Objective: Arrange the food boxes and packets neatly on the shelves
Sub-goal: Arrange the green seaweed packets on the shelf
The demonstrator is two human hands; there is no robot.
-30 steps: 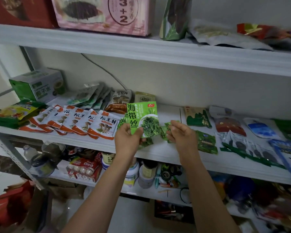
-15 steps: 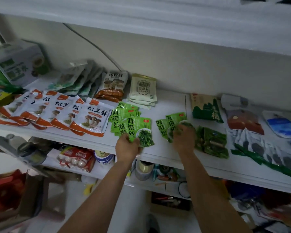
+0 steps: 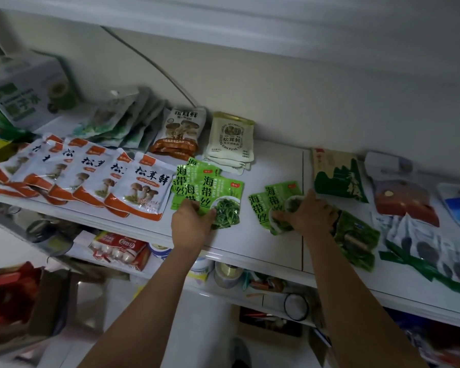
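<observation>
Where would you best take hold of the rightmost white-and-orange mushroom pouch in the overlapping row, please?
Pinch the orange bottom edge of the white-and-orange mushroom pouch, coming from the front of the white shelf. It lies flat on top of its neighbours and that edge is bare, while green kelp packets crowd its right side.

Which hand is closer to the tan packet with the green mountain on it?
Right. The right hand sits just front-left of the tan packet; the left hand is farther left, gripping a kelp packet.

Both our forearms reach forward. Our left hand (image 3: 191, 225) pinches a green packet (image 3: 219, 191); our right hand (image 3: 312, 213), palm down, curls its fingers over a second packet (image 3: 275, 199).
</observation>
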